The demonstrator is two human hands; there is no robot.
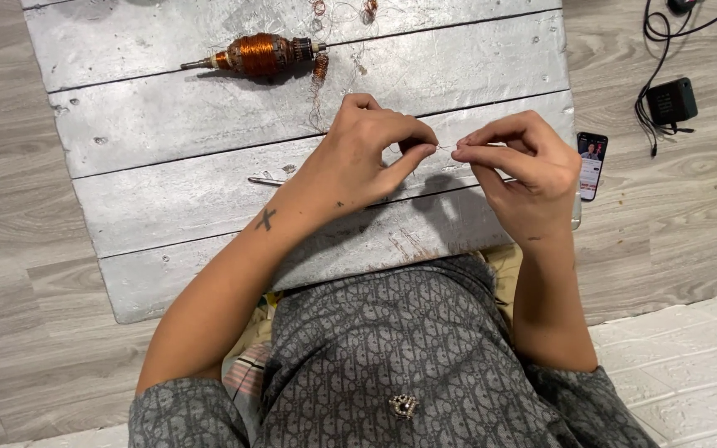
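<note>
My left hand (367,153) and my right hand (520,162) are raised close together over a silver-painted wooden board (168,133). Both pinch the ends of a thin copper wire (446,148) between thumb and forefinger; the fingertips nearly meet. A motor armature wound with copper wire (259,56) lies on the far part of the board, well beyond my hands. Fine loose wire strands (319,91) trail from it toward my left hand.
A thin metal pin or tool (265,181) lies on the board by my left wrist. A phone with a lit screen (592,164) lies on the wood-look floor to the right. A black power adapter (670,101) with cables sits further back right.
</note>
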